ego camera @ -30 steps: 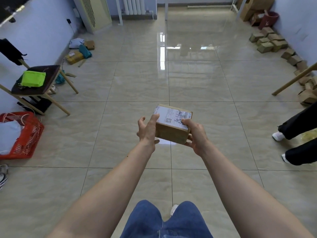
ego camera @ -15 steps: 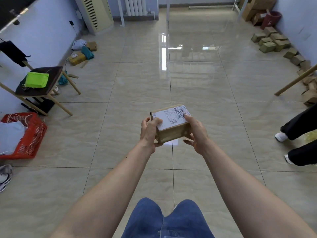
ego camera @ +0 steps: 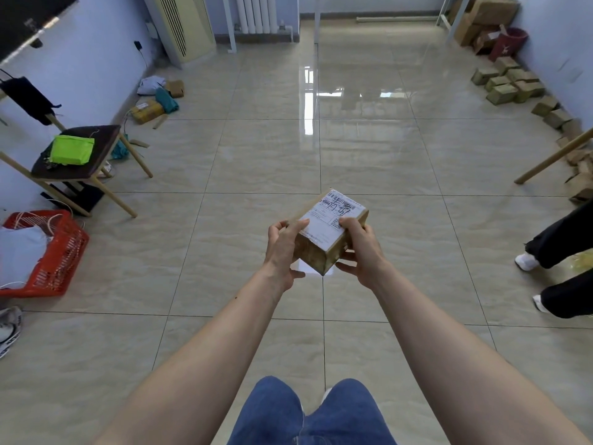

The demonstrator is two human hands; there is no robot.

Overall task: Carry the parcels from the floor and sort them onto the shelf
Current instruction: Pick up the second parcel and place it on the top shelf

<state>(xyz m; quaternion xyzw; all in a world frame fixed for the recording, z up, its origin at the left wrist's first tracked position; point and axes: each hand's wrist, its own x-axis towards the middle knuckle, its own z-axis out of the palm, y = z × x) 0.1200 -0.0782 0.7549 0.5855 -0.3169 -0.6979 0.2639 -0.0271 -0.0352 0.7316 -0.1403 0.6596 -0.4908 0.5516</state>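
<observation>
In the head view, a brown parcel (ego camera: pixel 327 234) with a white label on its top is held above the tiled floor (ego camera: pixel 256 155) at the center of the frame, turned so one corner points toward the person. The left hand (ego camera: pixel 284 248) grips its left side with the thumb on the top edge, and the right hand (ego camera: pixel 361 248) grips its right side with curled fingers. More parcels (ego camera: pixel 510 85) lie along the wall at the upper right, a red basket (ego camera: pixel 61 255) is at the left edge, and a chair (ego camera: pixel 80 159) with a green bag (ego camera: pixel 72 150) stands above it.
</observation>
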